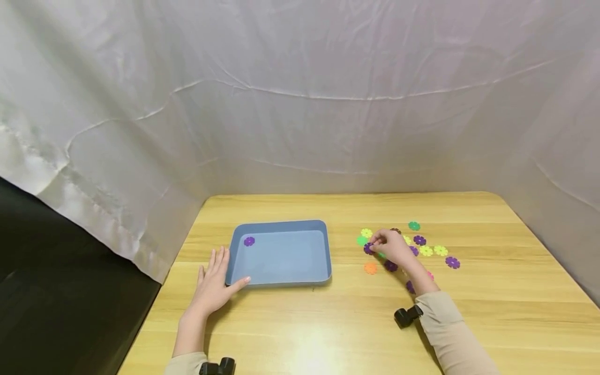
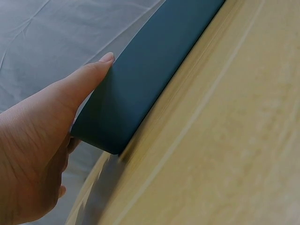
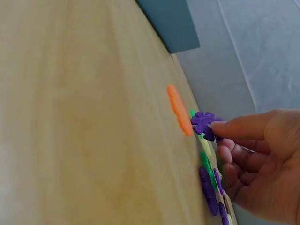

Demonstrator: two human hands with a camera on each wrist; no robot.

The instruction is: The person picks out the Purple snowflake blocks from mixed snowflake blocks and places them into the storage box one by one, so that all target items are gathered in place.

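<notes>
White wrinkly cloth (image 1: 300,104) hangs all around a light wooden bench (image 1: 328,323). On the bench sits a blue tray (image 1: 280,278), and one purple flower piece (image 1: 249,241) lies inside it near the far left corner. The left hand (image 1: 214,284) lies flat on the bench with its fingers straight, and its thumb touches the tray's near left corner; its grip is open and holds nothing. To the right of the tray, many small flower pieces are spread out: purple ones, yellow ones (image 1: 426,251), green ones (image 1: 414,226) and an orange one (image 1: 370,268). The right hand (image 1: 391,247) is over this pile. Its grip is pinched on a purple flower piece (image 3: 204,124), held at the fingertips just above the bench, close to the orange one. No words or labels can be read anywhere. Both sleeves are beige.
</notes>
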